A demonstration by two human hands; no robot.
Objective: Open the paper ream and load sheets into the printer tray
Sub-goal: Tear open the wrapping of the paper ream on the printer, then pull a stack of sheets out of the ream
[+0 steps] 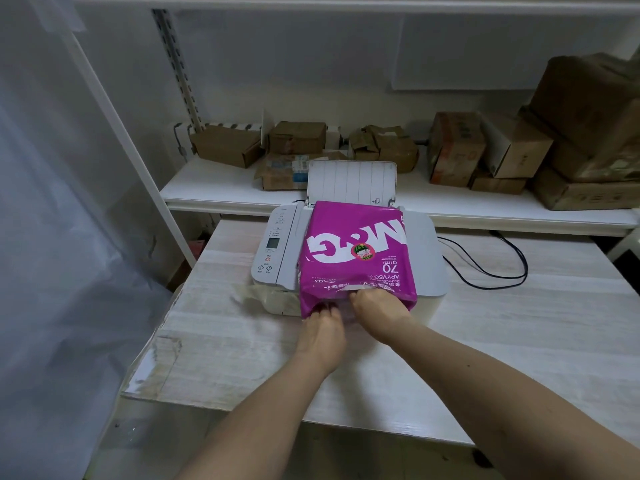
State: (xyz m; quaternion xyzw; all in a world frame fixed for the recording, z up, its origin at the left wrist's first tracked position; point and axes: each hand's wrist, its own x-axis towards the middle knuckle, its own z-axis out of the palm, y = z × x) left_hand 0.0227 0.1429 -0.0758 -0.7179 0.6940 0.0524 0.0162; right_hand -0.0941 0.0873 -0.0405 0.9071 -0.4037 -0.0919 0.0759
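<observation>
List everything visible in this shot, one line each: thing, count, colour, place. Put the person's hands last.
paper ream: one, magenta wrapper with white lettering, lying on top of the printer, near end torn open
printer: one, white, on the table against the shelf
rear paper tray: one, white, flipped up behind the ream
table: one, pale wood grain, under the printer
cable: at least one, black, looping on the table right of the printer
cardboard boxes: several, brown, along the shelf behind
shelf: one, white, behind the table
left hand: one, fingers at the ream's torn near end
right hand: one, fingers tucked into the wrapper opening
</observation>
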